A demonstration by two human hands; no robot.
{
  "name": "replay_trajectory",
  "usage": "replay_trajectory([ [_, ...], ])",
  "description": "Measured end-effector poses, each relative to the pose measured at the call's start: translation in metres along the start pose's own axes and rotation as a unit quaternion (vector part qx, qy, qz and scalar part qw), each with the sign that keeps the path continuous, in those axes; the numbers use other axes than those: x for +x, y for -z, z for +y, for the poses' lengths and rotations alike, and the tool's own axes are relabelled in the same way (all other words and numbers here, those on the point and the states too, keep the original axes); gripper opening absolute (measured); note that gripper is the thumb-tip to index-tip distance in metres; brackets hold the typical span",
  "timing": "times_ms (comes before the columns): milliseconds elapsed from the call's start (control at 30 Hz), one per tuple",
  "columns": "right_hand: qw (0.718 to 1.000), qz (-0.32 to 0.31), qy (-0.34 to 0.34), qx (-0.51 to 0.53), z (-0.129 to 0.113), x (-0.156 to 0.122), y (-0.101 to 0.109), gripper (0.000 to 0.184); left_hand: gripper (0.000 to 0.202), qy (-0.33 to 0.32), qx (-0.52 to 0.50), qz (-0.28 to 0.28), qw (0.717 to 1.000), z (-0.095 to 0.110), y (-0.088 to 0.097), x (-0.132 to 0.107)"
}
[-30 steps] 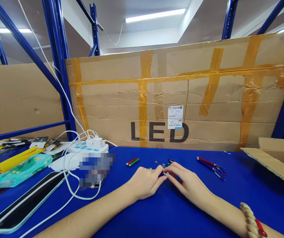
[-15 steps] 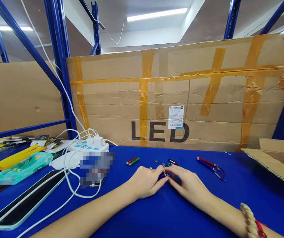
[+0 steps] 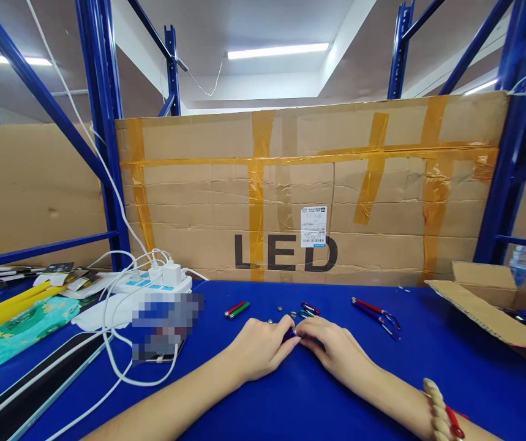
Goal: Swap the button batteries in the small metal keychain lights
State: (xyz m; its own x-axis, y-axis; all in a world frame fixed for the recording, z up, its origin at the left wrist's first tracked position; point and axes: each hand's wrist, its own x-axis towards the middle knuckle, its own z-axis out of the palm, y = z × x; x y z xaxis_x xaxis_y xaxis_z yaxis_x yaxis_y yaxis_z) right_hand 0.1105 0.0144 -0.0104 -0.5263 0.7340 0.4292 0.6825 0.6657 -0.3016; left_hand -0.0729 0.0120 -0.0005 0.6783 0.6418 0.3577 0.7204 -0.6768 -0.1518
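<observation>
My left hand [image 3: 258, 344] is closed around a small purple metal tube [image 3: 289, 334], most of it hidden by the fingers. At the tube's right end, the fingertips of my right hand [image 3: 336, 349] pinch a tiny silvery part that I cannot make out clearly. Just beyond the hands lie several small round silver pieces [image 3: 280, 309], like button cells. A green clip [image 3: 306, 313] and a red clip [image 3: 310, 308] rest beside them. Further left, a red tube [image 3: 235, 308] and a green tube [image 3: 239, 310] lie side by side.
Right of the hands lie a red tube with a carabiner [image 3: 377, 311] and a purple one [image 3: 379, 321]. An open cardboard box [image 3: 478, 300] stands at the right. White cables [image 3: 120, 367], a power strip [image 3: 125, 282] and a tablet-like device [image 3: 37, 386] occupy the left. Taped cardboard [image 3: 226, 202] closes the back.
The camera view has swung right and tilted up slightly, bringing more of the cardboard box into sight. Both hands stay together around the purple tube, with small finger shifts.
</observation>
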Motion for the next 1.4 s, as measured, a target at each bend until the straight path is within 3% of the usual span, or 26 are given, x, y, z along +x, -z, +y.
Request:
replay_trajectory([
  [633, 0.999, -0.014, -0.011, -0.034, 0.0029, 0.0011, 0.0013, 0.021, 0.023, 0.007, -0.002, -0.028, 1.0, 0.0016, 0.0042, 0.0001],
  [1400, 0.997, -0.025, -0.035, -0.061, -0.0035, 0.0004, 0.004, 0.023, 0.023, 0.012, 0.005, -0.023, 1.0, 0.0016, 0.0029, -0.0012],
])
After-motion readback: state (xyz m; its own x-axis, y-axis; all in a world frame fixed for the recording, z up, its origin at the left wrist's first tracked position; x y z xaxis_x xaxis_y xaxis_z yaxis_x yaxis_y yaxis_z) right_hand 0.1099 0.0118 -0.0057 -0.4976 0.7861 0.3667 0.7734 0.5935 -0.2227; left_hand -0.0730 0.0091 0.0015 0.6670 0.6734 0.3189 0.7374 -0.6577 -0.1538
